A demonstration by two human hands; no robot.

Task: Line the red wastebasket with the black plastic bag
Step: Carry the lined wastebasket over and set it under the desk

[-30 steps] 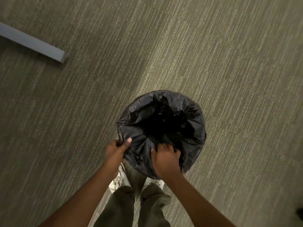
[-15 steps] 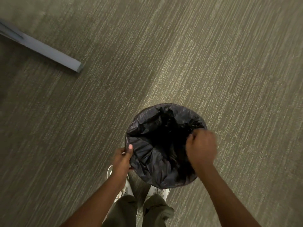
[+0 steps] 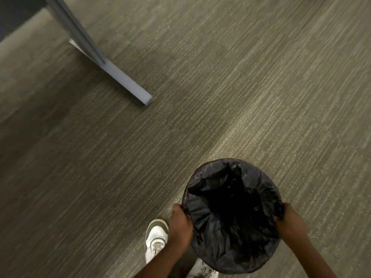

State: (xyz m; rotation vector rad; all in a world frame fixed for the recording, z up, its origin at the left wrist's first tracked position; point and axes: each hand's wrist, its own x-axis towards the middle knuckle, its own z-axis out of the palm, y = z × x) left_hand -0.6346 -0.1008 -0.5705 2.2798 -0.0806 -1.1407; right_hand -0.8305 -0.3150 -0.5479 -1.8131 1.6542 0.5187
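Note:
The black plastic bag (image 3: pixel 202 207) is spread over a round bin at the lower right of the head view, its mouth open and dark inside. The bag covers the rim and sides, so no red of the wastebasket shows. My left hand (image 3: pixel 179 227) grips the bag at the left edge of the rim. At the right edge, my right hand (image 3: pixel 289 221) grips the bag, fingers curled over the plastic. The bin sits between my two hands, just in front of my feet.
Grey-green striped carpet (image 3: pixel 220 77) covers the floor. A grey metal furniture leg with a flat foot (image 3: pixel 120 77) runs diagonally at the upper left. My white shoe (image 3: pixel 155 237) stands left of the bin.
My right hand has moved from the near rim to the right edge and now grips the bag there. The view has shifted, so the bin sits lower right and the furniture leg nearer.

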